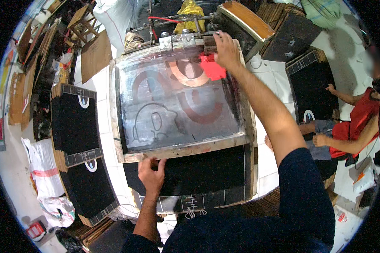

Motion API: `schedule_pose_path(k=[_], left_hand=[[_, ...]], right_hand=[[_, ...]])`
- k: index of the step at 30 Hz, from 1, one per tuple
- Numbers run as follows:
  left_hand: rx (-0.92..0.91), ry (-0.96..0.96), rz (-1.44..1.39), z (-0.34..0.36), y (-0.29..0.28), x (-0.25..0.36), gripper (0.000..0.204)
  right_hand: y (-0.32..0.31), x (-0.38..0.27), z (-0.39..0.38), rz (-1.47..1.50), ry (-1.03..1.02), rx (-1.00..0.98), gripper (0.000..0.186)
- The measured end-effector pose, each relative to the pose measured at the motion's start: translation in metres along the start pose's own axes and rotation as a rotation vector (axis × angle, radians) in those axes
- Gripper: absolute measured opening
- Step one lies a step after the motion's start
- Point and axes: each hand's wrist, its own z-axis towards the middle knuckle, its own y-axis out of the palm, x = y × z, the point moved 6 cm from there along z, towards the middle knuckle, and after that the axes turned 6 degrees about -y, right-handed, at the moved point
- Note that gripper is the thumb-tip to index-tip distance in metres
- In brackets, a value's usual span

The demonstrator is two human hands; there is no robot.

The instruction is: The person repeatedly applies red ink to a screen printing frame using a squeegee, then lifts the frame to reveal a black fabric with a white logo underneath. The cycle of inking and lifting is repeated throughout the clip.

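Note:
A silk-screen frame (181,145) with a grey mesh (156,120) lies over a black board (198,173). The mesh shows faint eye-like shapes and a patch of red ink (212,67) at upper right. My right hand (226,50) is at the frame's top-right corner, fingers curled over something dark I cannot make out. Two metal clamps (187,39) stand along the top edge. My left hand (151,170) has its fingers curled at the frame's lower edge, over the black board.
Black boards with eye prints (76,120) lie to the left. At right, a person in red (363,114) sits by another board (310,84). Behind are a wooden-topped stand (247,19), sacks (116,17) and cardboard (95,59). A white bundle (44,168) lies lower left.

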Motion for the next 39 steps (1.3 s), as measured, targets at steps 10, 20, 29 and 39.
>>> schedule_pose_path(k=[10, 20, 29, 39], left_hand=[[0.356, 0.377, 0.352, 0.006, 0.046, 0.004, 0.097], [0.329, 0.365, 0.363, 0.005, 0.044, 0.007, 0.094], [0.34, 0.374, 0.361, 0.004, 0.043, 0.006, 0.096], [0.372, 0.372, 0.332, 0.004, 0.04, 0.011, 0.087]], right_hand=[[0.02, 0.02, 0.051, 0.134, -0.082, -0.487, 0.034], [-0.009, -0.001, -0.023, 0.235, -0.132, -0.195, 0.031], [0.009, 0.017, 0.02, 0.105, -0.048, -0.196, 0.032], [-0.041, -0.025, -0.071, 0.201, -0.073, -0.196, 0.026]])
